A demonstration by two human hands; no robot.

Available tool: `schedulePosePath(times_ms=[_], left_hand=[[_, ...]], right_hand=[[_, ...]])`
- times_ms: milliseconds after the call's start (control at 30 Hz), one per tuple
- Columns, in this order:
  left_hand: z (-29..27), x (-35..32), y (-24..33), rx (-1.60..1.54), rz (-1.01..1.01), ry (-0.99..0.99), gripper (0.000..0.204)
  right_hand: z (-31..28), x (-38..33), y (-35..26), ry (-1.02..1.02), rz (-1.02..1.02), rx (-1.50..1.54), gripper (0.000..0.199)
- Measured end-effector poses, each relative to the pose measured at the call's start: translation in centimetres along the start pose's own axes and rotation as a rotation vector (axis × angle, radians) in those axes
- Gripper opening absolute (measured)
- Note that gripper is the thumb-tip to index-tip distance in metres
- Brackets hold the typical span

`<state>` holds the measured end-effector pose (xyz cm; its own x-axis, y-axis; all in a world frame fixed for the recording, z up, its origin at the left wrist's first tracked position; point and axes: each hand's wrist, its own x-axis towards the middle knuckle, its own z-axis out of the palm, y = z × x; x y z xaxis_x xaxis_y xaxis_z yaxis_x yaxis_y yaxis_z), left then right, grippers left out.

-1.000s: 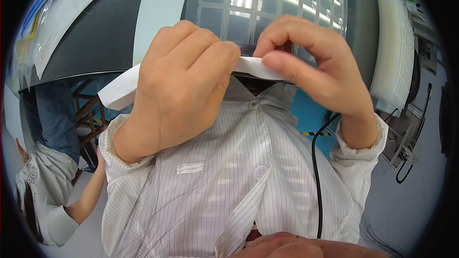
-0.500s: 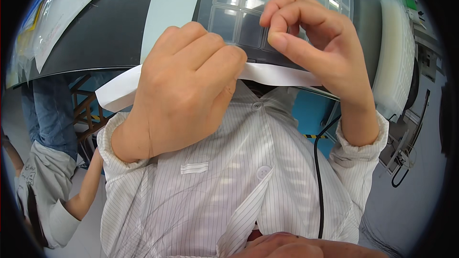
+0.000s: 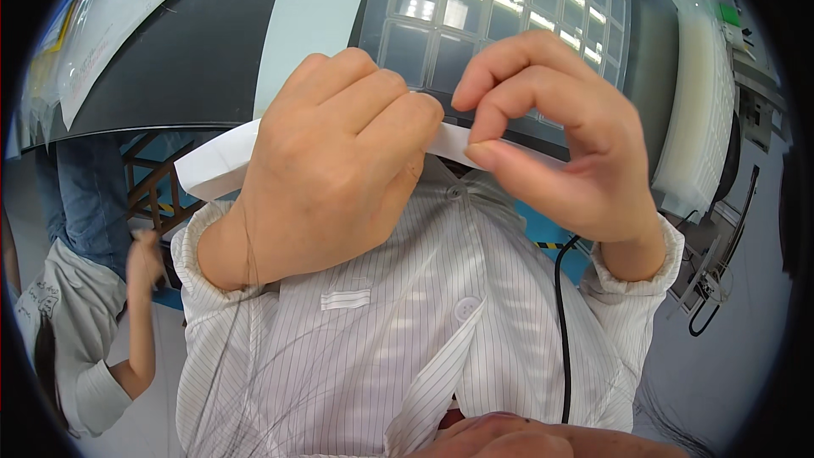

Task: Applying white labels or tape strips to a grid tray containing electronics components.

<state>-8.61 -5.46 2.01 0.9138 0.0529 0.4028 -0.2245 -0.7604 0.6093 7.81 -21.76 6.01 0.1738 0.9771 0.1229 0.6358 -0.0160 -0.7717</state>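
Observation:
A long white strip (image 3: 222, 161), paper-like and folded at its left end, stretches across in front of my chest. My left hand (image 3: 339, 165) is closed in a fist around it, knuckles up, hiding its middle part. To the right, my right hand (image 3: 564, 144) has its thumb and index fingertips brought together in a pinch right at the strip, the other fingers curled loosely above. Whatever is between those fingertips is hidden or too small to make out.
A clear plastic tray with square compartments (image 3: 407, 49) lies on the dark table (image 3: 186, 55), beside a pale sheet (image 3: 309, 13). Stacked translucent trays (image 3: 699, 110) stand at right. A black cable (image 3: 563, 331) hangs over my striped coat. Another person (image 3: 85, 322) is at lower left.
My right hand has come down from above the tray to the strip, its fingertips meeting there. My left hand has barely moved. The other person's arm has shifted.

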Motion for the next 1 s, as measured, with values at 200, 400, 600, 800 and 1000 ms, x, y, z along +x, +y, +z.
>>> schedulePosePath(times_ms=[200, 400, 600, 800, 1000], left_hand=[[0.0, -0.4, -0.2, -0.007, 0.050, 0.053, 0.009], [0.8, -0.3, -0.2, 0.006, 0.076, 0.016, 0.006], [1.2, -0.4, -0.6, -0.016, 0.071, 0.047, 0.006], [1.2, -0.5, -1.0, -0.022, 0.069, 0.052, 0.006], [0.8, -0.5, -1.1, -0.022, 0.066, 0.040, 0.007]], right_hand=[[-0.3, 1.4, 2.4, 0.196, 0.345, 0.225, 0.008], [2.5, 3.3, 9.4, 0.204, -0.604, 0.598, 0.009], [3.1, 3.4, 8.7, 0.289, -0.596, 0.452, 0.010], [3.3, 3.5, 9.0, 0.278, -0.555, 0.409, 0.009], [3.7, 3.8, 8.7, 0.323, -0.543, 0.418, 0.008]])
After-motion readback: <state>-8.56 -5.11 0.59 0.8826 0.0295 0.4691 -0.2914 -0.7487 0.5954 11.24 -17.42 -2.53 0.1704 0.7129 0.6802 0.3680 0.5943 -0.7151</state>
